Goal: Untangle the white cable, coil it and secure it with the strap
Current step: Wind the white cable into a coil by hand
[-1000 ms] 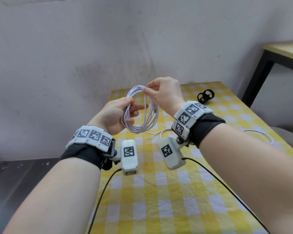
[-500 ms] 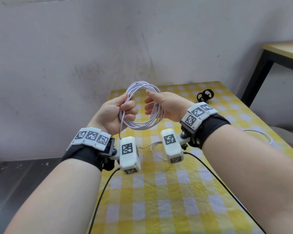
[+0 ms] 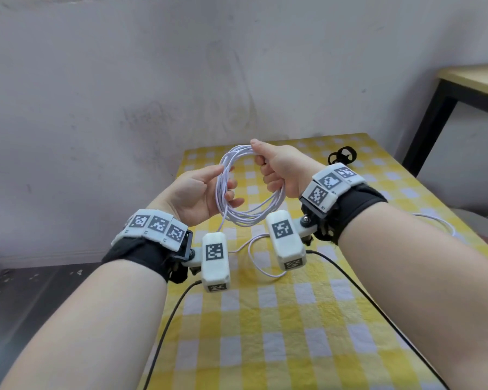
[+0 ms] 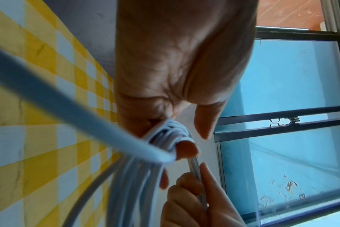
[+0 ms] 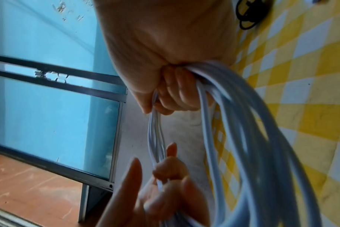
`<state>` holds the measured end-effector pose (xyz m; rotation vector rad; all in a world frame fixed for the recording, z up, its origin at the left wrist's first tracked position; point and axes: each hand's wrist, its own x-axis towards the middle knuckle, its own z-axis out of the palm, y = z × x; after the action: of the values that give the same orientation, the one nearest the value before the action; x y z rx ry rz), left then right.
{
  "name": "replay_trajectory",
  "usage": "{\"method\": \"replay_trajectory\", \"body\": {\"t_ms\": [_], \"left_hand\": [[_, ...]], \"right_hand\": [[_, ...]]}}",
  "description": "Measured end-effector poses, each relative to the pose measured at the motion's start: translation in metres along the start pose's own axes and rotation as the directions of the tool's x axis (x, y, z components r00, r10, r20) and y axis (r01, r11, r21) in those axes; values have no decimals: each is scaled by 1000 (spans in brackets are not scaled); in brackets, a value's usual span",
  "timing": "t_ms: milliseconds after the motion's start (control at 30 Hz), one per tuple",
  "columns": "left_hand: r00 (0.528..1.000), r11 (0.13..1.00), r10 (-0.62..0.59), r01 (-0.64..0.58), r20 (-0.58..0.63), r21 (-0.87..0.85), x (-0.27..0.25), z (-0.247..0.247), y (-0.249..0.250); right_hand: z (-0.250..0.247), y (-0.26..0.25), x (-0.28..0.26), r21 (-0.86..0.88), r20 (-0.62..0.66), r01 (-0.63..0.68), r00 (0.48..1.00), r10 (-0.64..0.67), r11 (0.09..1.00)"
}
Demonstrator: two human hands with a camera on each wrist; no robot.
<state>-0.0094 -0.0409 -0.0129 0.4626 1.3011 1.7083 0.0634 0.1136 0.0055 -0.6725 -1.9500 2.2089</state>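
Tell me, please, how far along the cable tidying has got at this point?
Most of the white cable is already coiled. Both the left hand and right hand grip that coil. A loose tail still lies on the checked tablecloth, and the black strap sits unused behind the right hand.

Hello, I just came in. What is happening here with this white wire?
A person is winding a white cable into a coil above a table with a yellow checked cloth. The right hand grips the top of the coil in a fist. The left hand holds the other side with its fingers curled round the loops. Some loose cable lies on the cloth, so the coil is not finished. The black strap lies at the far end of the table, untouched.
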Motion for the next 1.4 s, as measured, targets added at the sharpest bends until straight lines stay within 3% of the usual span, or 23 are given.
{"method": "replay_trajectory", "body": {"t_ms": [200,467,567,700,833,1000,1233,1400], "left_hand": [[985,957,92,-47,-144,288,9,10,3],[958,942,130,-40,-254,333,8,20,5],[974,977,117,-78,-192,200,7,19,7],[995,998,38,-32,-94,62,3,21,12],[999,996,25,-28,-36,-86,3,21,11],[995,976,78,-63,65,-208,0,23,5],[992,969,114,-125,-61,-213,6,30,7],[986,954,168,-157,21,-257,2,29,3]], "right_hand": [[1,-7,-4,-134,30,-18,999,22,991],[-1,-8,-6,-238,56,-22,998,36,971],[-4,-9,-7,-249,70,-20,997,38,968],[-8,-10,-7,-208,64,10,998,4,978],[-6,-11,-6,-53,40,58,998,-56,997],[-11,-12,-3,107,-78,93,993,-85,990],[-5,-5,-1,196,-114,102,990,-81,975],[-2,-6,2,348,-193,131,979,-65,928]]}}
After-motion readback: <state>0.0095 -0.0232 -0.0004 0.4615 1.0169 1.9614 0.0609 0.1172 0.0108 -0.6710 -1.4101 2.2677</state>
